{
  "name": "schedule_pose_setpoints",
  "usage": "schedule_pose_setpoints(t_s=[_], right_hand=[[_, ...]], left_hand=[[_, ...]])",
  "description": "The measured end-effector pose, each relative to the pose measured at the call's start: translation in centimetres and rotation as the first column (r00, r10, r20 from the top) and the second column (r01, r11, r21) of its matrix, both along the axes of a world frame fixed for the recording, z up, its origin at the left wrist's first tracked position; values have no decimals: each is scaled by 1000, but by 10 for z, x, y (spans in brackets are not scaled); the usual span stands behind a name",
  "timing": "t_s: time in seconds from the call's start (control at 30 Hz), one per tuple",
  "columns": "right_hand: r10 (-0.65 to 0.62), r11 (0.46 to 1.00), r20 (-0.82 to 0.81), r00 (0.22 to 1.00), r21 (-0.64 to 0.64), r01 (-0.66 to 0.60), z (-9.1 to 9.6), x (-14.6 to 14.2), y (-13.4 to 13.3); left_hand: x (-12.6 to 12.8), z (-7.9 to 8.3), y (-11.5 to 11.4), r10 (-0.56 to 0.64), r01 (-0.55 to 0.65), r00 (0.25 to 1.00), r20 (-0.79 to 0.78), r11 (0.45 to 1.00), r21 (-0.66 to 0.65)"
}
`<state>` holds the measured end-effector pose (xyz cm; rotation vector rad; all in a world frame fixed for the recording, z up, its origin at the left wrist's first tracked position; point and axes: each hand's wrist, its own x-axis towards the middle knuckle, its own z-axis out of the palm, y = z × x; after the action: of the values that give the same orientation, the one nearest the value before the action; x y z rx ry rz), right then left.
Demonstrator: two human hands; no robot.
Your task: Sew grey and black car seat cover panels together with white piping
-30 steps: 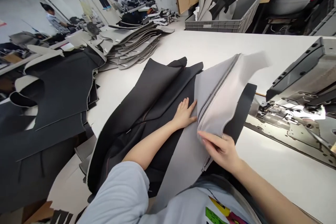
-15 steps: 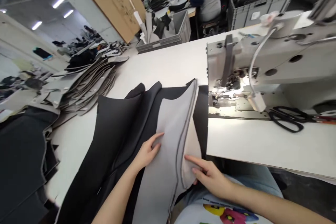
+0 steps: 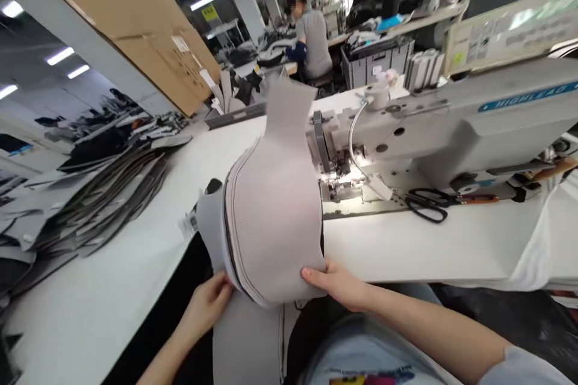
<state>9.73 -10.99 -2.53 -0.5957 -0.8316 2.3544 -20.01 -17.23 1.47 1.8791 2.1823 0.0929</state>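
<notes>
A light grey sewn fabric panel (image 3: 277, 210) is lifted and bulges in front of me, its upper flap standing up and slightly blurred. A dark-edged curved seam runs down its left side. My left hand (image 3: 205, 307) pinches the panel's lower left edge, with fingertips partly hidden behind it. My right hand (image 3: 341, 286) grips the lower right edge, thumb on top and fingers underneath. Black fabric (image 3: 167, 313) lies below on the white table (image 3: 180, 192). Right of the panel stands a sewing machine (image 3: 433, 132) with its needle area lit.
Black-handled scissors (image 3: 427, 204) lie on the table by the machine. A stack of grey cut pieces (image 3: 108, 198) is at left. Behind are a grey bin (image 3: 239, 114), a cardboard sheet (image 3: 149, 30) and a seated co-worker (image 3: 313, 39). White cloth (image 3: 537, 240) hangs at right.
The grey panel was lying flat under my fingers; now it is raised, turned and held by both hands. My view has tilted up and shifted right.
</notes>
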Motion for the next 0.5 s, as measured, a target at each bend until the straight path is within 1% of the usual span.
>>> schedule_pose_setpoints(t_s=[0.03, 0.07, 0.1, 0.13, 0.17, 0.2, 0.23, 0.27, 0.3, 0.33, 0.37, 0.4, 0.43, 0.47, 0.5], right_hand=[[-1, 999, 47, 999, -32, 3, -7, -2, -6], [-8, 995, 90, 996, -95, 17, -13, -5, -13], [-19, 985, 126, 992, -170, 40, -19, -7, -19], [-30, 970, 152, 988, -234, 66, -23, -9, -24], [-33, 959, 164, 986, -273, 77, -27, -11, -28], [-17, 957, 162, 987, -285, 64, -29, -14, -30], [20, 960, 153, 988, -278, 24, -31, -16, -30], [72, 964, 147, 986, -263, -31, -32, -19, -30], [124, 966, 155, 980, -246, -83, -33, -22, -29], [167, 966, 176, 970, -228, -125, -34, -25, -27], [198, 965, 204, 959, -211, -154, -34, -27, -26], [219, 966, 238, 946, -190, -176, -34, -28, -25], [239, 967, 277, 931, -152, -203, -33, -28, -24], [253, 967, 324, 911, -82, -240, -32, -26, -23], [247, 960, 391, 887, 28, -280, -30, -22, -23]], left_hand=[[1, 0, 7, 5, -2, 1000, 25, 992, -128], [2, 1, 11, 4, 1, 1000, 23, 972, -237], [5, 6, 15, -3, -2, 1000, -16, 951, -310], [8, 15, 19, -13, -19, 995, -94, 941, -337], [14, 27, 23, -18, -46, 977, -212, 954, -295], [23, 42, 29, -17, -54, 939, -344, 979, -197], [36, 58, 37, -11, -23, 893, -450, 997, -70], [51, 74, 48, -11, 37, 867, -498, 998, 42], [69, 86, 61, -33, 114, 868, -496, 984, 134], [88, 95, 76, -110, 211, 879, -464, 963, 170], [107, 98, 93, -224, 316, 879, -421, 935, 163], [124, 95, 110, -367, 427, 852, -372, 900, 89], [138, 87, 127, -503, 528, 801, -325, 849, -12], [148, 73, 144, -606, 603, 739, -293, 790, -114], [154, 56, 159, -667, 638, 687, -286, 743, -201]])
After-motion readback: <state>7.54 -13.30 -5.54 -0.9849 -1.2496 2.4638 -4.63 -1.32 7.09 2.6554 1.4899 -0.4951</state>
